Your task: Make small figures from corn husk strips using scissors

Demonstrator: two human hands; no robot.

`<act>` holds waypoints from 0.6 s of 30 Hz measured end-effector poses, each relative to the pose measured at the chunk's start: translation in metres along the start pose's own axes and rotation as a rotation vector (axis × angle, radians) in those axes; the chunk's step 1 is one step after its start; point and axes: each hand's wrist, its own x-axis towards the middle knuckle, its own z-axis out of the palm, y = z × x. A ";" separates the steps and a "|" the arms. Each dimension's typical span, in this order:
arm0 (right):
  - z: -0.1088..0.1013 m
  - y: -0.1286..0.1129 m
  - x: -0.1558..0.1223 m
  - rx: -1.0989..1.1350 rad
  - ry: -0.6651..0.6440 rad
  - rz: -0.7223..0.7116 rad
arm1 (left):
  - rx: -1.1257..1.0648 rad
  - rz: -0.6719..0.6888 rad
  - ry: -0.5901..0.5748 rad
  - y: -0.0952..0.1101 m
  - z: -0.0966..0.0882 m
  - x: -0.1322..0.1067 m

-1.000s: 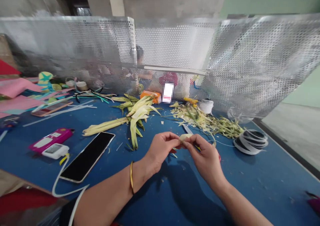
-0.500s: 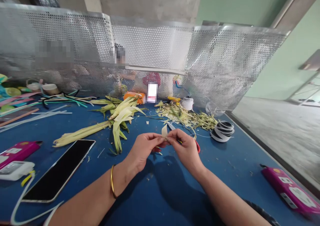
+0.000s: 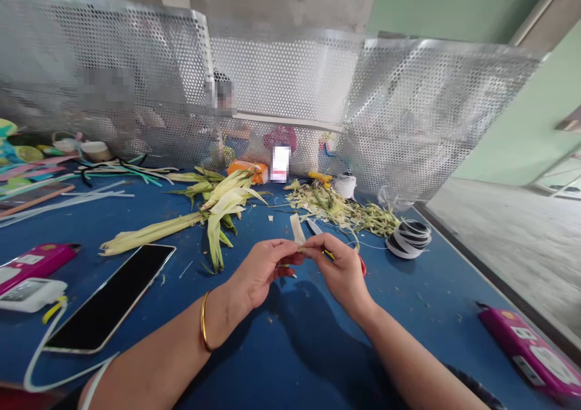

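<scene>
A pale strip [image 3: 297,228] is standing up, taller than a moment ago, so more of it is showing. The left hand [image 3: 265,271] and right hand [image 3: 338,271] are pinching its low end. Scissors [image 3: 314,226] are lying just past the right hand. Blue table [image 3: 290,349] is showing below, and its edge is running right of the white roll [image 3: 403,251].

black-screened phone [image 3: 113,298], flat | purple device [image 3: 529,350], right edge | orange packet [image 3: 260,172] near perforated partition [image 3: 281,65]
</scene>
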 end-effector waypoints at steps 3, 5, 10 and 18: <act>0.000 0.001 0.000 -0.011 0.004 -0.027 | 0.017 0.032 0.023 -0.002 0.001 0.000; 0.000 0.001 0.000 -0.001 0.006 -0.021 | 0.044 0.069 0.051 -0.003 0.002 0.001; 0.001 -0.001 0.000 0.053 0.005 0.107 | 0.151 0.146 0.087 -0.004 0.003 0.001; 0.000 -0.001 0.000 0.037 0.041 0.125 | 0.273 0.213 0.101 -0.005 0.004 0.001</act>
